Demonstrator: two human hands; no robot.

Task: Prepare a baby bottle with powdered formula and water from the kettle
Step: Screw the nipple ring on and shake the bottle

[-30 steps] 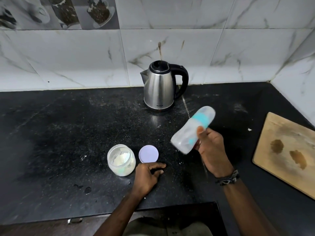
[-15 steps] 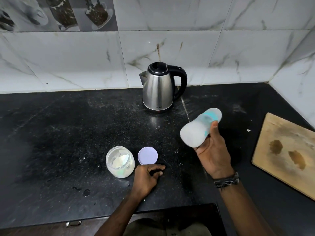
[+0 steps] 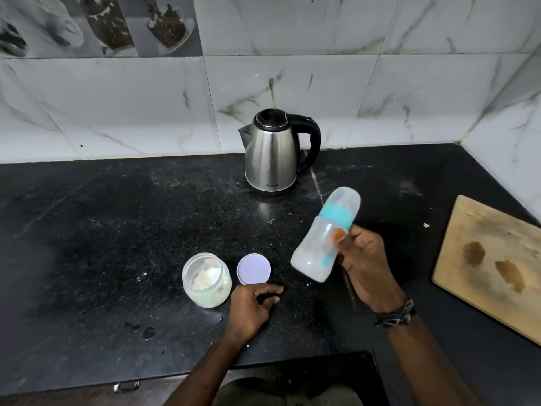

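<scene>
My right hand (image 3: 366, 265) grips a capped baby bottle (image 3: 319, 244) with a teal ring. The bottle hangs tilted above the counter, cap end up and away from me, and cloudy white liquid shows inside. My left hand (image 3: 251, 306) rests on the black counter (image 3: 102, 244) with loosely curled fingers and holds nothing. Just left of that hand stands an open clear jar of white formula powder (image 3: 206, 279). Its lilac lid (image 3: 253, 268) lies flat beside the jar. A steel kettle (image 3: 272, 156) with a black handle stands at the back by the wall.
A wooden cutting board (image 3: 491, 259) lies on the counter at the right. White marble tiles form the back wall and the right corner. Small drops of liquid (image 3: 147, 332) sit on the counter near the front edge.
The bottle in my right hand has swung from pointing its base at me to a steeper tilt with the cap up. My left hand has stayed on the counter.
</scene>
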